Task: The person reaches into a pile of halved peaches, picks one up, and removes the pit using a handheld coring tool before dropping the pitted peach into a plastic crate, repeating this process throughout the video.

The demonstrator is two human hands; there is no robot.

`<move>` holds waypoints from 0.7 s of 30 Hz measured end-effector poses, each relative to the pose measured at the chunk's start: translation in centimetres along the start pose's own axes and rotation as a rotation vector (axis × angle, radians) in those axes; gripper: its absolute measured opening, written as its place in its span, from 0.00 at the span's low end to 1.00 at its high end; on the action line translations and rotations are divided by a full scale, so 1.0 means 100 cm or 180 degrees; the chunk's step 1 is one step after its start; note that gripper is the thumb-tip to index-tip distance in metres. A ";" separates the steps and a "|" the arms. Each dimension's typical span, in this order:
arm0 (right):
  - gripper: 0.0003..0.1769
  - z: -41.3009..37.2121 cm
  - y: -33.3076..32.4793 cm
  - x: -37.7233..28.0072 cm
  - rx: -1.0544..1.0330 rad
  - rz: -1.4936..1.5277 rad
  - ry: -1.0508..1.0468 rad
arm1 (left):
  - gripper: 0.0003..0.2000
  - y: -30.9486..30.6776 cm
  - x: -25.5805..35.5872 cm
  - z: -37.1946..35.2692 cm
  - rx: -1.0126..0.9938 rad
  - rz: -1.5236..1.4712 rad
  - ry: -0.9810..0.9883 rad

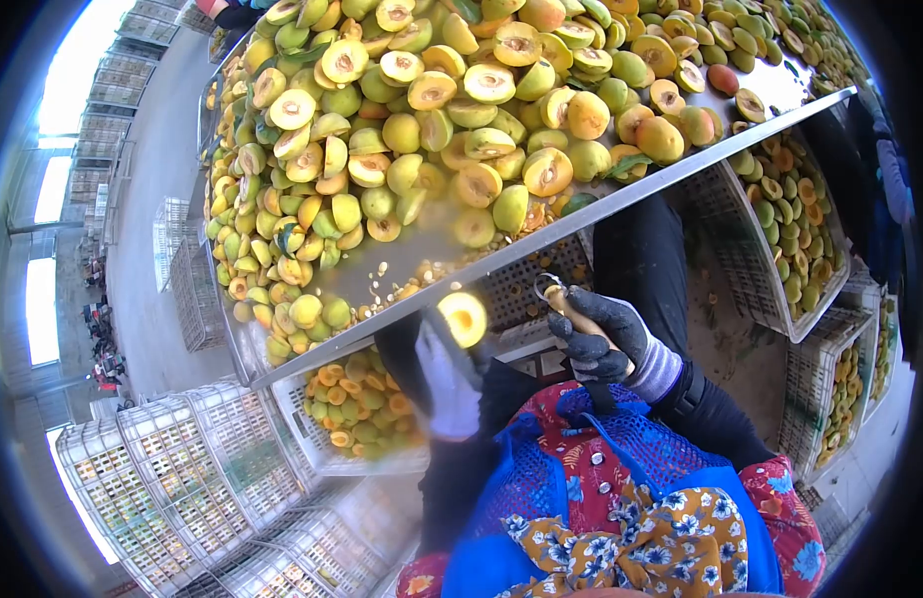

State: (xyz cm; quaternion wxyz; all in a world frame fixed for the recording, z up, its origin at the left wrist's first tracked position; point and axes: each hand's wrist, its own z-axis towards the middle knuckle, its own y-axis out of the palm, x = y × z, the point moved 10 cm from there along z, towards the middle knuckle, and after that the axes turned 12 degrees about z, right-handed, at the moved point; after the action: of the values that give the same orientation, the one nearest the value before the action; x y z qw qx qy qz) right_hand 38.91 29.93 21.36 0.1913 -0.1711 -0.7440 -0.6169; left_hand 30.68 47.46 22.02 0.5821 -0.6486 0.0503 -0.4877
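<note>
My left hand (448, 384), gloved and smeared by motion, is closed on a peach half (463, 320) just below the metal table edge. Its yellow cut face is turned up, with a pale ring around a darker centre. In a dark glove with a light purple cuff, my right hand (611, 341) grips a pitting knife (579, 317) by its wooden handle. The knife's small curved metal tip points up and left, apart from the fruit. Beyond both hands, many halved peaches (481, 184) are heaped on the metal table (581, 221), with loose pits near its edge.
A white crate of peach halves (354, 404) stands below the table at the left. More filled crates (795, 224) stand at the right. Stacked white crates (197, 448) fill the lower left. A dark crate (526, 289) sits under the table edge, near my legs.
</note>
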 end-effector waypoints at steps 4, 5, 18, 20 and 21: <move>0.23 -0.015 -0.022 -0.035 0.1198 -0.1520 -0.0763 | 0.19 -0.094 -0.035 0.000 0.0259 0.2382 -0.0716; 0.21 -0.016 -0.027 -0.038 0.1261 -0.1678 -0.0791 | 0.19 -0.105 -0.030 0.006 0.0366 0.2991 -0.0582; 0.16 -0.033 0.000 -0.029 0.1398 -0.3226 -0.1336 | 0.16 0.073 0.051 0.122 -0.0990 -0.0301 0.0339; 0.16 -0.034 0.013 -0.026 0.1442 -0.3491 -0.1399 | 0.15 0.049 0.053 0.112 -0.0551 -0.0465 0.0285; 0.15 -0.031 0.029 -0.028 0.1293 -0.4219 -0.1580 | 0.16 0.040 0.053 0.103 -0.0506 -0.1258 -0.0025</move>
State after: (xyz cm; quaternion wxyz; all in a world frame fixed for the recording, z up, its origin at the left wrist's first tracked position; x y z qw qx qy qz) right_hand 42.95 27.36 22.98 -0.3678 0.2187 -0.8123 -0.3963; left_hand 42.52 50.11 23.41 0.4224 -0.6916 -0.0418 -0.5844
